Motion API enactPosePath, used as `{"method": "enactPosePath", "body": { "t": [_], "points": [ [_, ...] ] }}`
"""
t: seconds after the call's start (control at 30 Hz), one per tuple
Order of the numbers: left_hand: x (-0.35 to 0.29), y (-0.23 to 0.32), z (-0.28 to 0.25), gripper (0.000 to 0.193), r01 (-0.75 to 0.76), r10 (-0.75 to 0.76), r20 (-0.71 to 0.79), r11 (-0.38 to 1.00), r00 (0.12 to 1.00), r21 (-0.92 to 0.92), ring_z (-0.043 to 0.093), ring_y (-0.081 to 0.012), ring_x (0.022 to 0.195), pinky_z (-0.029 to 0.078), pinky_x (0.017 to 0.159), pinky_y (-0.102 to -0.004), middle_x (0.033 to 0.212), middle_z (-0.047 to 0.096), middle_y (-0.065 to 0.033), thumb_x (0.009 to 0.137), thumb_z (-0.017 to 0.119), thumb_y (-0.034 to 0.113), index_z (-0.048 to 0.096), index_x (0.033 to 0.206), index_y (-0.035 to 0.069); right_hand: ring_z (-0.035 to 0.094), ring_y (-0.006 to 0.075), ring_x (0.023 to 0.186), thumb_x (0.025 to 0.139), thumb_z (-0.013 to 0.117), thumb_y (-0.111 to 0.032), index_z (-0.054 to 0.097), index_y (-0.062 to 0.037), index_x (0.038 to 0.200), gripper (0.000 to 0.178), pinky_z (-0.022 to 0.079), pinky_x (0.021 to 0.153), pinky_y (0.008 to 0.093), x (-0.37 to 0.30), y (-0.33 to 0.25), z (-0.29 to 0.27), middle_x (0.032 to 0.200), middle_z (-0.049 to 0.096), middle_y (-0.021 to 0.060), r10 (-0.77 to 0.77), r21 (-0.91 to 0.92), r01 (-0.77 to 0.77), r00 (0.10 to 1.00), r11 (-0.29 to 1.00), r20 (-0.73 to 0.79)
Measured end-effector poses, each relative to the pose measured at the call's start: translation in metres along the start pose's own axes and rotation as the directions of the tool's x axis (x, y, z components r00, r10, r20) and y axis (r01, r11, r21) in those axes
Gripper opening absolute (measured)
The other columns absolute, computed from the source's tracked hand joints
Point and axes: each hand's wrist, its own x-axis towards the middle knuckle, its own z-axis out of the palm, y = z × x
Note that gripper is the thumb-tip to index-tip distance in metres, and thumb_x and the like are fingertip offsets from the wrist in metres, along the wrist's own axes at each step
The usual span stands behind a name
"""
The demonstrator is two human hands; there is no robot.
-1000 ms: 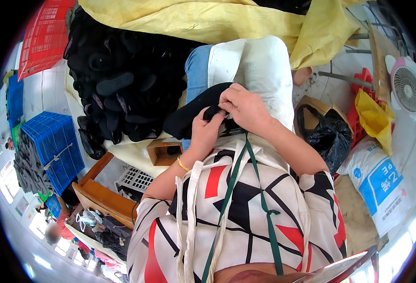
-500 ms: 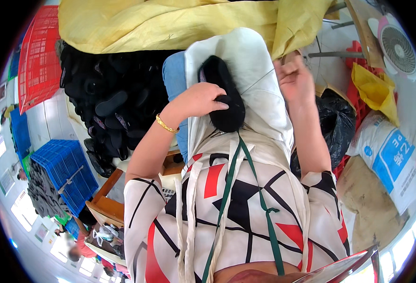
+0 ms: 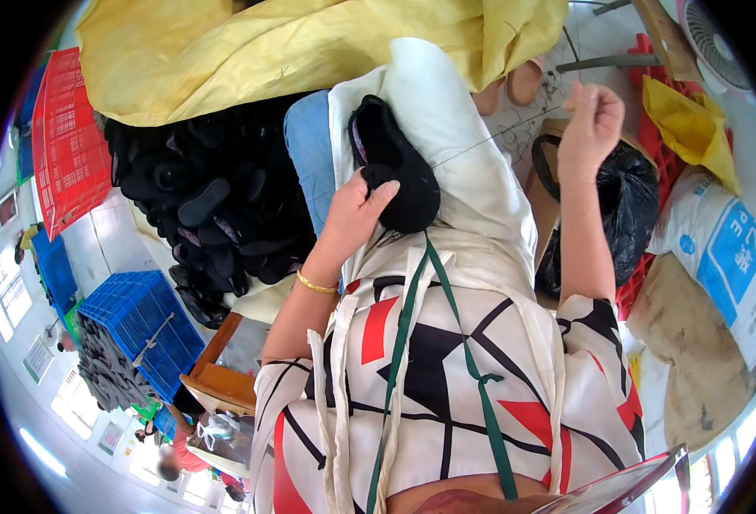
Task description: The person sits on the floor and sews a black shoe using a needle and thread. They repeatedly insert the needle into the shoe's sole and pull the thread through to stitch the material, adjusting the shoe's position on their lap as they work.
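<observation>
My left hand (image 3: 357,214) is closed around the toe end of a black cloth shoe (image 3: 410,176), its thumb over the upper. The shoe lies on the white apron (image 3: 481,184) over my lap, with its opening facing up and its heel pointing away from me. A thin dark thread (image 3: 500,135) runs taut from the shoe's right side up to my right hand (image 3: 595,128). That hand is raised out to the right, fingers curled and pinched on the thread. Whether a needle is between the fingertips is too small to tell.
A heap of black shoes (image 3: 215,210) lies to my left, beneath yellow sheeting (image 3: 309,64). Further left are a red crate (image 3: 70,146) and a blue crate (image 3: 151,330). To the right stand a black plastic bag (image 3: 626,218), a white sack (image 3: 712,257) and a fan (image 3: 714,43).
My right hand has moved outward to the right and slightly up, and a longer stretch of thread shows. My left hand keeps the shoe, its wrist turned. The view has shifted somewhat.
</observation>
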Motion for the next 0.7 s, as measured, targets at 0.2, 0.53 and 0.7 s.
{"method": "enactPosePath", "body": {
  "t": [0.2, 0.53, 0.7],
  "points": [
    [-0.004, 0.013, -0.006, 0.025, 0.274, -0.274, 0.014, 0.961, 0.962, -0.037, 0.060, -0.0123, 0.068, 0.050, 0.060, -0.0252, 0.085, 0.064, -0.0064, 0.100, 0.063, 0.024, 0.060, 0.105, -0.001, 0.065, 0.0124, 0.088, 0.103, 0.056, -0.010, 0.056, 0.0000, 0.113, 0.014, 0.051, 0.085, 0.0257, -0.011, -0.010, 0.002, 0.095, 0.069, 0.0073, 0.070, 0.011, -0.074, 0.975, 0.997, 0.211],
    [-0.010, 0.008, -0.004, 0.024, 0.419, -0.451, 0.163, 0.558, 0.878, -0.716, 0.066, -0.0143, 0.072, 0.053, 0.059, -0.0229, 0.092, 0.071, -0.0103, 0.102, 0.060, 0.020, 0.065, 0.109, -0.002, 0.061, 0.0158, 0.060, 0.096, 0.061, -0.013, 0.068, -0.0059, 0.103, 0.012, 0.050, 0.059, 0.0293, -0.124, -0.045, 0.044, 0.073, 0.065, 0.0074, 0.353, -0.263, -0.265, 0.399, 0.928, 0.846],
    [-0.011, 0.004, -0.002, 0.021, 0.417, -0.455, 0.174, 0.512, 0.873, -0.751, 0.068, -0.0145, 0.071, 0.054, 0.058, -0.0228, 0.092, 0.072, -0.0111, 0.102, 0.060, 0.020, 0.065, 0.105, 0.000, 0.067, 0.0336, 0.068, 0.093, 0.060, -0.016, 0.069, -0.0073, 0.100, 0.014, 0.054, 0.064, 0.0382, -0.132, -0.042, 0.050, 0.079, 0.068, 0.0166, 0.303, -0.284, -0.108, 0.431, 0.953, 0.850]
  ]
}}
